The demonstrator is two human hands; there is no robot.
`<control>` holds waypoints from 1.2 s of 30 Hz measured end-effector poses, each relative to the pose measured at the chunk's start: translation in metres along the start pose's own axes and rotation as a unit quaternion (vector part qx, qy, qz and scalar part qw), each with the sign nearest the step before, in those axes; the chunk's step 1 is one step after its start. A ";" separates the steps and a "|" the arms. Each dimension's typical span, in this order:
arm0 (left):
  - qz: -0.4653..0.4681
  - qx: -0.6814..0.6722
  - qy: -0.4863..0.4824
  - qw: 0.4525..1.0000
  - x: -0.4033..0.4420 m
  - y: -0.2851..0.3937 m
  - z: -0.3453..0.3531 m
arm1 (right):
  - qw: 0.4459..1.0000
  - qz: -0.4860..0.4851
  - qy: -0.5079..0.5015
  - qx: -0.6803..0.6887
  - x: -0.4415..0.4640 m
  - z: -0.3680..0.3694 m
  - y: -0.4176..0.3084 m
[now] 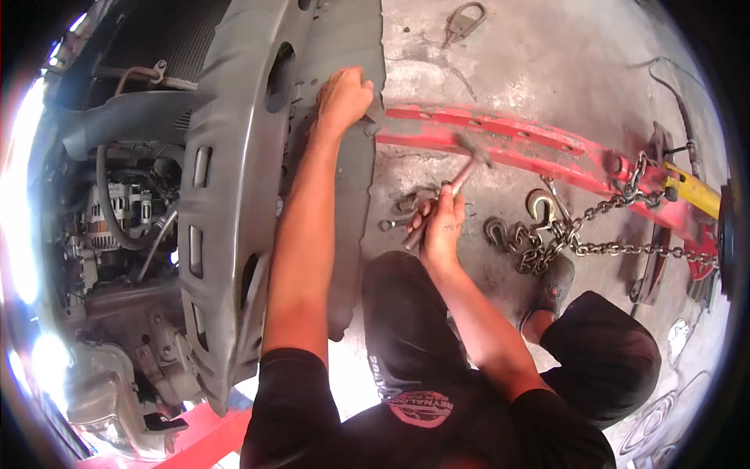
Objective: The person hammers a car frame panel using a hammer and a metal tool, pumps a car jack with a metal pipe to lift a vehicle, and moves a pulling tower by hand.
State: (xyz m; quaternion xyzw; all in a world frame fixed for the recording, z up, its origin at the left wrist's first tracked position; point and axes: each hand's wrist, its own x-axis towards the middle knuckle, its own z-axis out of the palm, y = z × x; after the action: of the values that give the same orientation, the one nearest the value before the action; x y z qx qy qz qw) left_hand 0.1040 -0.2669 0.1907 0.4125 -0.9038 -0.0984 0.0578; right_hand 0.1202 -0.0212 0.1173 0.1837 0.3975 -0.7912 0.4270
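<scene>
My left hand point(344, 99) is closed at the edge of the grey metal panel point(349, 211), knuckles up; whatever its fingers hold, if anything, is hidden. The panel lies beside the car's grey bumper beam point(226, 156). My right hand point(443, 224) is wrapped round the handle of a hammer point(466, 171), whose slightly blurred head points up, in front of the red steel beam point(531, 142). A wrench point(388, 224) lies on the floor just left of my right hand.
A chain point(598, 209) with a hook point(539, 205) lies to the right, running to the red beam's yellow part point(691, 190). A metal clamp point(464, 23) is on the floor at the top. The engine point(117, 211) shows at the left.
</scene>
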 end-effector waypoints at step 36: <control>0.015 0.040 0.010 0.999 0.004 0.009 0.001 | 0.995 0.009 0.029 -0.091 0.017 -0.025 0.020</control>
State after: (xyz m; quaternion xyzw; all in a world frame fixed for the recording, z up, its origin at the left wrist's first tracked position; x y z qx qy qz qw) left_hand 0.0942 -0.2640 0.1915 0.4019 -0.9124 -0.0573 0.0515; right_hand 0.1258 -0.0169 0.0819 0.1701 0.4785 -0.7419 0.4377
